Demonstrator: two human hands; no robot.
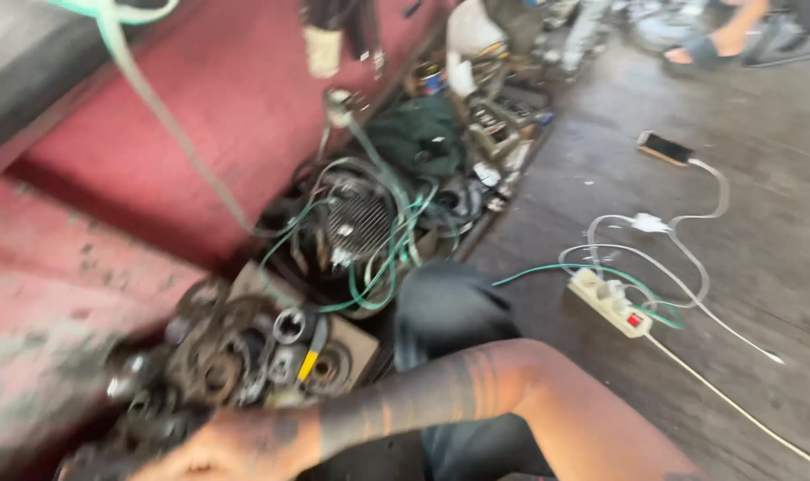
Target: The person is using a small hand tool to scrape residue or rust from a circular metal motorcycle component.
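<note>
The hand [222, 450] sits at the bottom edge of the head view, greasy and blurred, and it's the only one showing. Which side it belongs to is hard to call, though the forearm comes in from lower right, so it looks like the right. It rests down against a pile of gears and bearings [236, 352], but whether the fingers are closed on a part or just lying on top can't be told, since motion blur and the frame edge swallow them.

The pile is crammed in the lower left, tight against a red metal panel [200, 107] that slopes across the whole left side, so there's not much room there. The forearm's long axis runs from lower right toward lower left, pointing into the pile.

Behind the pile sits a round grilled motor part [358, 218] tangled in green wire [396, 240]. Off to the right the wooden floor [761, 232] is far more open, with only a white power strip [611, 303], its cables and a phone [663, 148]. A sandalled foot [716, 44] is cut off at the top right.
</note>
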